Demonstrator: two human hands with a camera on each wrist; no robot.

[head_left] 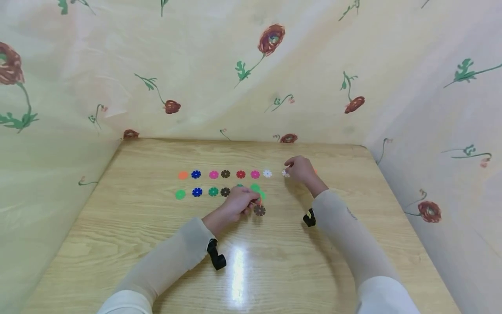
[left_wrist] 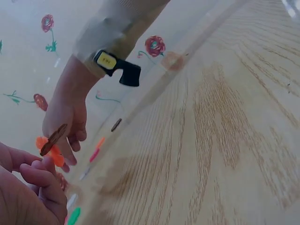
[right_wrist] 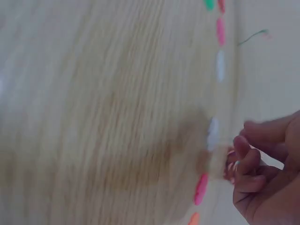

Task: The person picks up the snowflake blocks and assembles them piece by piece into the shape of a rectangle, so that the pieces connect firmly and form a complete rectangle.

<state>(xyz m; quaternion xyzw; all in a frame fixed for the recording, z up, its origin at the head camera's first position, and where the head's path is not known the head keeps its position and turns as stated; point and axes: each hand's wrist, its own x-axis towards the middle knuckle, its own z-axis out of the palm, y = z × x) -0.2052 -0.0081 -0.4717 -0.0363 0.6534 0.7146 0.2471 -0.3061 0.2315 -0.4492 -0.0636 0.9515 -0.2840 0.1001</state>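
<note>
My left hand pinches small notched flower-shaped discs between thumb and fingers: an orange disc and a brown disc that sits against it, crosswise. Whether the two are slotted together is hard to tell. At the far row, my right hand hovers just over the table near a white disc. Its fingers are loosely bent, with nothing seen between them. A pink disc lies on the table beside that white one.
Discs of several colours lie in two rows, including a second white disc, a red disc and a light green disc. The wooden table meets a flowered cloth at its back and sides.
</note>
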